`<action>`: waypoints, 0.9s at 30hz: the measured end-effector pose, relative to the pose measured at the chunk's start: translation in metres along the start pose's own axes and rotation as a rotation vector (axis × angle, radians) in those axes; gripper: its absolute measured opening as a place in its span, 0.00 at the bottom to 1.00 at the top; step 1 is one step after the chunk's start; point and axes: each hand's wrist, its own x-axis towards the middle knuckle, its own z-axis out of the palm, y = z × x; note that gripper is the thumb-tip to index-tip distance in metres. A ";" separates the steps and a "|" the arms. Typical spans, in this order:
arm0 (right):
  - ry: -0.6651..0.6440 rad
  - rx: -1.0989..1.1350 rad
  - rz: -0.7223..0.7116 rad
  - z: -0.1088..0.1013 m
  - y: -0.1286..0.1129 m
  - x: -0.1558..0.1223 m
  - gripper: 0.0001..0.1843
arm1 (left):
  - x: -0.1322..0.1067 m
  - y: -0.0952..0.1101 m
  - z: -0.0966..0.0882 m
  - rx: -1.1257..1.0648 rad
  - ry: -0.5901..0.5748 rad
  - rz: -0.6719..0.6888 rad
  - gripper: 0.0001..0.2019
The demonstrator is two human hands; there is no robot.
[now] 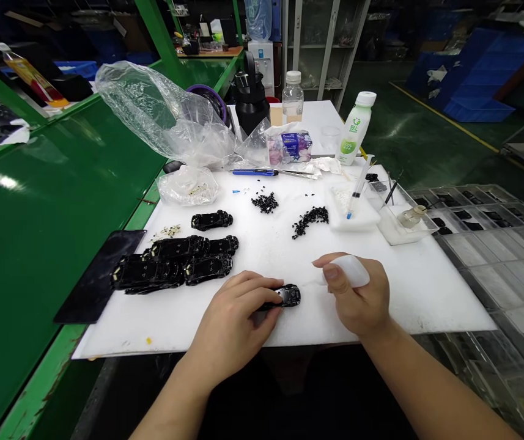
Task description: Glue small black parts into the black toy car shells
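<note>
My left hand (238, 311) is closed around a small black toy car chassis (291, 295), which lies on the white foam sheet (321, 318). Its left end is hidden under my fingers. In my right hand (366, 296) is a white squeeze bottle (352, 271), its thin nozzle pointing left toward the chassis. To the left lies a pile of similar black car chassis (151, 272), with one more chassis (211, 220) set apart behind it. Tiny black parts form two heaps, one heap (265, 202) in the middle and another heap (311, 221) farther right.
A syringe (359, 188) rests on a white foam block (353, 214), beside a clear tray (408, 229) with a small glass jar. Behind are a blue knife (255, 172), a tissue pack (289, 146), a green-white bottle (356, 129) and plastic bags. Compartment trays (477, 244) stand right.
</note>
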 end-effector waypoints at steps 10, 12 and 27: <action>0.004 -0.015 0.032 0.000 0.000 0.001 0.14 | 0.002 0.000 0.001 0.001 0.001 0.001 0.05; 0.007 -0.009 0.029 0.000 0.000 0.000 0.13 | 0.002 0.000 0.001 0.002 0.003 -0.001 0.05; 0.025 0.113 -0.092 -0.004 0.002 -0.009 0.09 | 0.003 0.002 -0.001 0.000 -0.005 -0.003 0.05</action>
